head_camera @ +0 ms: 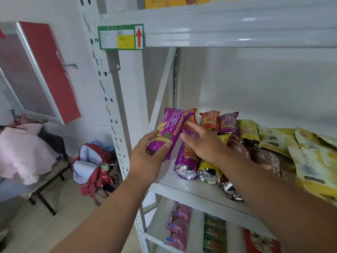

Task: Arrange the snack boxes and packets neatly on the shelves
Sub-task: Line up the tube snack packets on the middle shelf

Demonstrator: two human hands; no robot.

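My left hand (pixel 145 156) grips the lower end of a purple chip packet (pixel 169 128) and holds it tilted above the left end of the middle shelf (pixel 191 190). My right hand (pixel 202 143) lies on a second purple packet (pixel 186 159) that rests flat on the shelf, with the fingers spread over its top. Behind and beside it lie more packets in orange (pixel 209 119), purple (pixel 228 123), yellow (pixel 248 130) and brown (pixel 268 157), side by side.
Large yellow bags (pixel 313 161) are heaped at the shelf's right end. The lower shelf carries pink packets (pixel 177 227), green ones (pixel 214 234) and a red bag (pixel 260 241). A white upright post (pixel 116 114) bounds the left side. A red backpack (pixel 91 165) stands on the floor to the left.
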